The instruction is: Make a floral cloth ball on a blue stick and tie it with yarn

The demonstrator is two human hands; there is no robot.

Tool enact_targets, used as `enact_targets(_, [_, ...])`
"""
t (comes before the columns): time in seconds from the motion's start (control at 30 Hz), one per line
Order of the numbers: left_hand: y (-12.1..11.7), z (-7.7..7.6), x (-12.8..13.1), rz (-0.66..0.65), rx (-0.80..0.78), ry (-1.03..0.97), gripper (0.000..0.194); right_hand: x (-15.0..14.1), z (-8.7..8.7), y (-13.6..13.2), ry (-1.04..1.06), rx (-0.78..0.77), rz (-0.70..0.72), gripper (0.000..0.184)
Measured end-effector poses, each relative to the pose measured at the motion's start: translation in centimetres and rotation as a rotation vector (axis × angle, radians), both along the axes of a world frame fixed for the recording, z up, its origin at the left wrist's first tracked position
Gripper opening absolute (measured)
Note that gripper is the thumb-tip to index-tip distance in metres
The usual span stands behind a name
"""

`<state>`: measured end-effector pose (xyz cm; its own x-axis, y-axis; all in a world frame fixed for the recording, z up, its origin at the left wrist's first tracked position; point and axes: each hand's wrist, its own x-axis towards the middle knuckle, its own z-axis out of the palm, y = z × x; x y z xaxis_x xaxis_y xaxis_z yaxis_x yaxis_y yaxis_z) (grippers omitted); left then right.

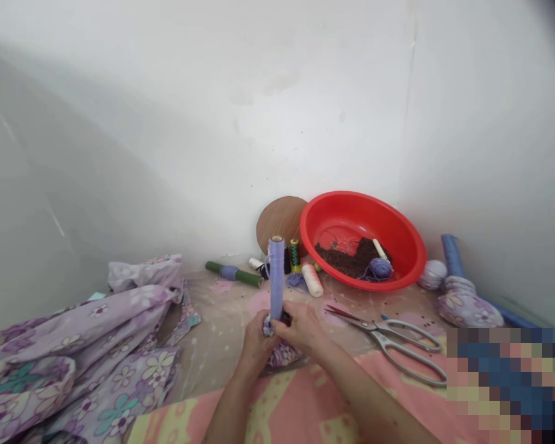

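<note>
An upright tube wrapped in purple yarn (276, 277) stands in front of me, rising out of a small floral cloth bundle (284, 355) gathered around its foot. My left hand (255, 343) is closed about the gathered neck of the cloth on the left side. From the right, my right hand (303, 330) pinches at the same neck, its thumb across the tube's base. Something small and dark shows beside the right fingers; I cannot make out what it is. A loose strand of yarn loops off the tube's left side.
Scissors (383, 336) lie at right. Behind them, a tilted red basin (363, 280) holds dark soil and a purple yarn ball (380, 269). Thread spools (295, 256), a green tube (234, 273) and a cardboard disc (280, 222) sit near the wall. Floral fabric (120, 345) is heaped left.
</note>
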<state>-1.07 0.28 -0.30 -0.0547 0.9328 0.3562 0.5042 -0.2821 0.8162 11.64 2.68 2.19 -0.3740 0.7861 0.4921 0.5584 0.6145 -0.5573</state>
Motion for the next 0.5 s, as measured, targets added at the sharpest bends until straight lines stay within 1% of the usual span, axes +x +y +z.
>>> enact_targets(0.17, [-0.29, 0.41, 0.29, 0.007, -0.007, -0.003, 0.021, 0.13, 0.62, -0.09, -0.03, -0.005, -0.021, 0.012])
enact_targets(0.3, [-0.39, 0.39, 0.48, 0.039, 0.001, -0.018, 0.022, 0.21, 0.83, -0.06, -0.011, -0.015, 0.014, 0.014])
enact_targets(0.4, [-0.45, 0.36, 0.46, 0.037, 0.013, -0.044, 0.025, 0.18, 0.82, 0.03, 0.021, -0.023, 0.024, 0.016])
enact_targets(0.43, [-0.47, 0.41, 0.43, 0.037, 0.009, -0.056, 0.026, 0.23, 0.79, 0.11, 0.047, -0.035, 0.046, 0.017])
enact_targets(0.5, [-0.52, 0.6, 0.38, 0.037, -0.012, -0.085, 0.029, 0.51, 0.72, 0.4, 0.152, -0.099, 0.154, 0.019])
